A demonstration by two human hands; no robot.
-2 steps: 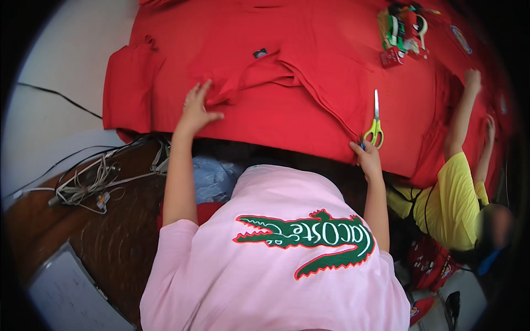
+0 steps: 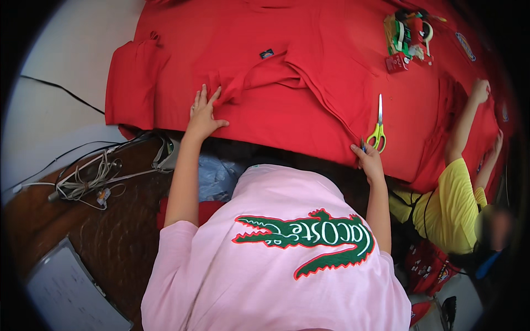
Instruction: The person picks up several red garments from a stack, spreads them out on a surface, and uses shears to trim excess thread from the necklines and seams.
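Note:
A red shirt [image 2: 326,49] lies spread before me, with a small dark label [image 2: 266,54] at its neckline and loose folds below. My left hand [image 2: 205,117] rests on its near left part, fingers spread and thumb apart. At the near right edge of the fabric, my right hand [image 2: 371,164] is closed around a small, dark, bluish pointed tool [image 2: 362,145]; its exact kind is too small to make out. Just beyond that hand lies a pair of scissors [image 2: 380,118] with yellow-green handles, blades pointing away from me.
Rolls of tape and small items fill a box [image 2: 393,33] at the far right. Folded red cloth [image 2: 130,85] sits at the left. A co-worker in a yellow shirt [image 2: 450,204] handles red fabric on the right. Tangled cables [image 2: 91,174] lie at lower left, near a blue plastic bag [image 2: 215,176].
My left hand has shifted slightly right and come down onto the shirt. The whole view has moved a little. My right hand keeps its grip near the scissors.

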